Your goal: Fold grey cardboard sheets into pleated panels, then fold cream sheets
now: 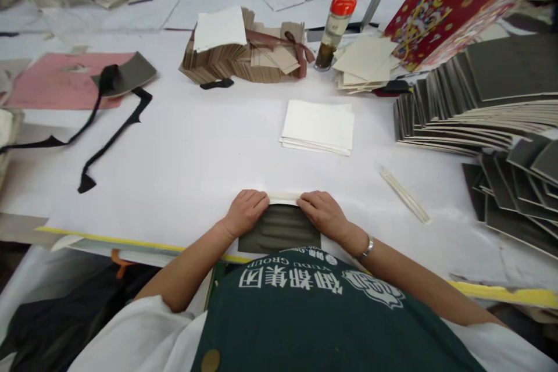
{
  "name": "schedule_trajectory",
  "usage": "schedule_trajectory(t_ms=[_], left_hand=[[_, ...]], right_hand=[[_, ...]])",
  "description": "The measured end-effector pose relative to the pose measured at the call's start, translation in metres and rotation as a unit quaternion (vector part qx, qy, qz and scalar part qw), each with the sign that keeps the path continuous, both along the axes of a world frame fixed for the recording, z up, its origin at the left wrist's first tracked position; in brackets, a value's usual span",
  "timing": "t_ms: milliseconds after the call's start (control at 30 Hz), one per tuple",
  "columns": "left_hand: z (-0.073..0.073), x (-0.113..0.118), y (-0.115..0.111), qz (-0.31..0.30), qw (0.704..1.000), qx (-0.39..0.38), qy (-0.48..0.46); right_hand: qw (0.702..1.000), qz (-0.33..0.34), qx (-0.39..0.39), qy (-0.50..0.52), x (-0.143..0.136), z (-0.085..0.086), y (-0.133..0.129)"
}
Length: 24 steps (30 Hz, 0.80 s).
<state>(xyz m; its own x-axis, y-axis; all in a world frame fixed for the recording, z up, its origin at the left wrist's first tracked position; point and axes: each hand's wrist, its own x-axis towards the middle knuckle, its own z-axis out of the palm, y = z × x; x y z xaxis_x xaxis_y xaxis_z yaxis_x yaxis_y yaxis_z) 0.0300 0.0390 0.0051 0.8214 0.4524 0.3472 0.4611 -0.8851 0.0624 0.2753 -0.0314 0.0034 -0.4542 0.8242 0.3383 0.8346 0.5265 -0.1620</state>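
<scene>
A dark grey-green piece of fabric or sheet [281, 229] lies at the table's front edge, against the apron. Along its far edge runs a narrow white strip [284, 199]. My left hand [247, 212] is closed on the strip's left end, fingers curled over it. At the right end, my right hand [325, 215] pinches the same edge with its fingers bent. The thumbs are mostly hidden. Beyond the hands lies a small stack of white cards [318, 127]. To the right rests a thin pale ruler-like strip [404, 195].
Dark grey boards [510, 70] are fanned in piles at the right. A tied bundle of cards [244, 58], a red-lidded bottle [335, 32] and a red box [436, 9] stand farther back. Black ribbon [126, 122] and a pink sheet [52, 81] lie left.
</scene>
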Motion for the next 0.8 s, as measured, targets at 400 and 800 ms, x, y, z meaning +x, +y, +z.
schedule_trajectory(t_ms=[400, 800], left_hand=[[0.008, 0.011, 0.003, 0.121, 0.989, -0.087, -0.007], [-0.006, 0.046, -0.041, 0.012, 0.997, -0.068, 0.042]], right_hand=[[0.987, -0.109, -0.101, 0.067, -0.003, 0.004, 0.003], [0.977, -0.191, -0.061, 0.073, -0.006, 0.011, -0.004]])
